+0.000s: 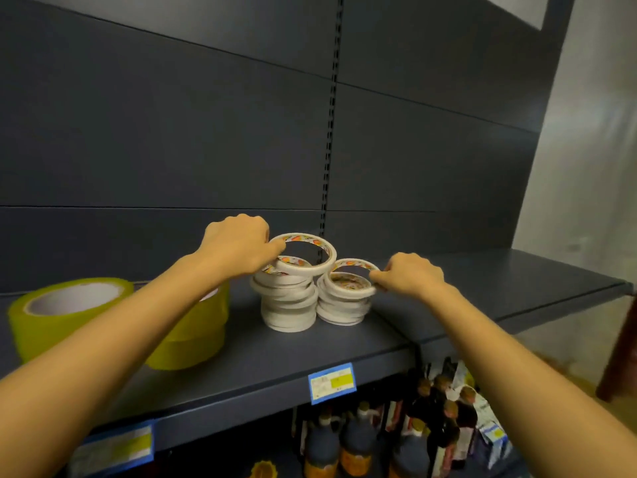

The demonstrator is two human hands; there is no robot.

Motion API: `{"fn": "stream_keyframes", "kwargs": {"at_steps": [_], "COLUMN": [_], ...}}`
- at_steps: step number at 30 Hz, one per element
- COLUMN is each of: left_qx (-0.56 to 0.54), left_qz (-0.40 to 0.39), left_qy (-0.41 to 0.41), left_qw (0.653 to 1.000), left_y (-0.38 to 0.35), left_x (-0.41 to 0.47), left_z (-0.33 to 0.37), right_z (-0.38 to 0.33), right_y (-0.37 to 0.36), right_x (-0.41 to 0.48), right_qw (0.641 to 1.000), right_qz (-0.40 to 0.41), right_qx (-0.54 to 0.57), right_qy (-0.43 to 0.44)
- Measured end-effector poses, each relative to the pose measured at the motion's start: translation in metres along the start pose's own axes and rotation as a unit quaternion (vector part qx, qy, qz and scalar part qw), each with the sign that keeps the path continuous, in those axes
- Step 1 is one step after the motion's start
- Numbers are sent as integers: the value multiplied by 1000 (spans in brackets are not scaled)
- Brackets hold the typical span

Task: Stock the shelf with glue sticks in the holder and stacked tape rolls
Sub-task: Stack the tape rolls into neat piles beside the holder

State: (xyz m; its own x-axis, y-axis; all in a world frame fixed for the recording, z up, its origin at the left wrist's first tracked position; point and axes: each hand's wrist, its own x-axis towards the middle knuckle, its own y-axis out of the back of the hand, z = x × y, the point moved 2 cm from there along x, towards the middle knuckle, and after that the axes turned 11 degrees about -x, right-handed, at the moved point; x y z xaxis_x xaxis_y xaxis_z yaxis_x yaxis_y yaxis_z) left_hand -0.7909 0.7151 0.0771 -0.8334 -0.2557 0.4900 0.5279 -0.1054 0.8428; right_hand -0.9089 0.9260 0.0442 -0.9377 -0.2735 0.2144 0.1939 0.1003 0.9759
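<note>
Your left hand pinches a thin white tape ring, tilted over the taller left stack of white rings on the dark grey metal shelf; your right hand pinches the neighbouring stack's top ring.

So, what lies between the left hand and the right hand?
The head view shows two stacks of white tape rolls there. The left hand grips the taller stack's top roll, the right hand the shorter's.
</note>
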Motion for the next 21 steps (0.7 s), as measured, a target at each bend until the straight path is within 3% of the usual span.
{"fn": "stream_keyframes", "kwargs": {"at_steps": [9,14,21], "left_qx": [49,48,114], "left_qz": [15,-11,-71], "left_qy": [42,40,14], "left_qw": [998,998,991], "left_y": [-22,-41,-70], "left_x": [25,46,63], "left_z": [34,48,66], "right_z": [-1,12,35], "right_y": [-27,-31,-32], "right_x": [45,49,53], "right_qw": [997,989,982], "right_qz": [-30,31,69], "right_qx": [18,131,162], "right_qy": [76,68,65]}}
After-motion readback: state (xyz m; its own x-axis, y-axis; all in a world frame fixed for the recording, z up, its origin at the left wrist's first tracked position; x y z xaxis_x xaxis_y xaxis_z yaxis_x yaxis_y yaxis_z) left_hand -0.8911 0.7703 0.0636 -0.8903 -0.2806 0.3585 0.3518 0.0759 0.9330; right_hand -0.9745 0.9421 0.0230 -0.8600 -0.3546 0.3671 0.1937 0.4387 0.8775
